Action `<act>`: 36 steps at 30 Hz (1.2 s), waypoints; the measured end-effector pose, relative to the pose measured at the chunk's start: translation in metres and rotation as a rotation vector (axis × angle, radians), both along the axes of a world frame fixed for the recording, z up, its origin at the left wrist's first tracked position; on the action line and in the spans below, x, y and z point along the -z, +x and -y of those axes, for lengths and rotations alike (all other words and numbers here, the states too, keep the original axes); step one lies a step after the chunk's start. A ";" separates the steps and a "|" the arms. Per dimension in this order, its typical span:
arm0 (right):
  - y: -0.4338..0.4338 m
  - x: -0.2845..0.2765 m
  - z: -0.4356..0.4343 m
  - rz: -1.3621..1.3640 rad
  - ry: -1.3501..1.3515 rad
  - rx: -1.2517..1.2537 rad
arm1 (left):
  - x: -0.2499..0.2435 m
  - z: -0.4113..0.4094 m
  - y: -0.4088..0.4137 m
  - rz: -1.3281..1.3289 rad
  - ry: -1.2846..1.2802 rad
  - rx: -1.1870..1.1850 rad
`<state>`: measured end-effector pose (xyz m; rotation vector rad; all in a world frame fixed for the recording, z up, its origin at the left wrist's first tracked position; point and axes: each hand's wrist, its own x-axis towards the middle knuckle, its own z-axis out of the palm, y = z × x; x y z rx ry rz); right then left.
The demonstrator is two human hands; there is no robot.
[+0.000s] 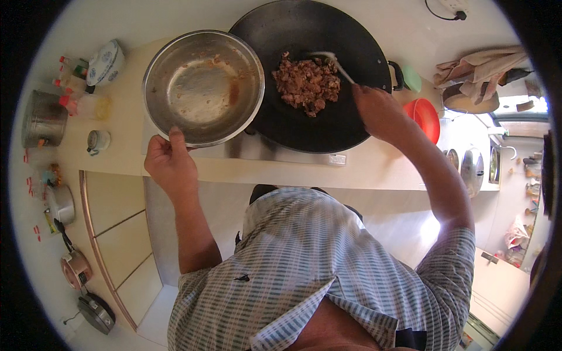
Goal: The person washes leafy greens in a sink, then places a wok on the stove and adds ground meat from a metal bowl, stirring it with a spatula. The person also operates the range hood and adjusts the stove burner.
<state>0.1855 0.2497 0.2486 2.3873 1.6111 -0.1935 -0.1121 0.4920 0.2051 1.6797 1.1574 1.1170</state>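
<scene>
My left hand [171, 160] grips the near rim of a stainless steel bowl [199, 96], thumb over the edge. The bowl is tilted toward me and carries only smears and small bits of food inside. It overlaps the left side of a large black wok [325, 131]. A heap of minced meat [307, 83], brown and clumped, sits in the middle of the wok. My right hand [380, 109] holds the handle of a metal spoon or ladle [344, 72], whose head lies at the far edge of the meat.
Right of the wok are a red plastic bowl [423, 118] and a light green item [411, 79]. At the left stand a small glass jar [99, 141], plastic bottles [90, 105], a blue-and-white bowl [106, 63] and a metal pot [44, 118]. The counter's front edge [281, 173] runs before me.
</scene>
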 end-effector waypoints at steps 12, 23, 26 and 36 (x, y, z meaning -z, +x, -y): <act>0.008 -0.092 0.050 -1.032 -0.082 0.747 | 0.000 0.002 -0.001 0.039 -0.045 0.016; 0.007 0.003 -0.031 -0.870 0.000 0.546 | 0.001 0.012 -0.003 0.022 -0.043 0.006; 0.022 -0.025 -0.023 -1.009 0.152 0.677 | 0.002 0.013 -0.006 0.057 -0.040 0.012; 0.039 -0.066 0.031 -0.781 -0.163 0.453 | 0.007 0.019 -0.012 0.072 -0.078 -0.016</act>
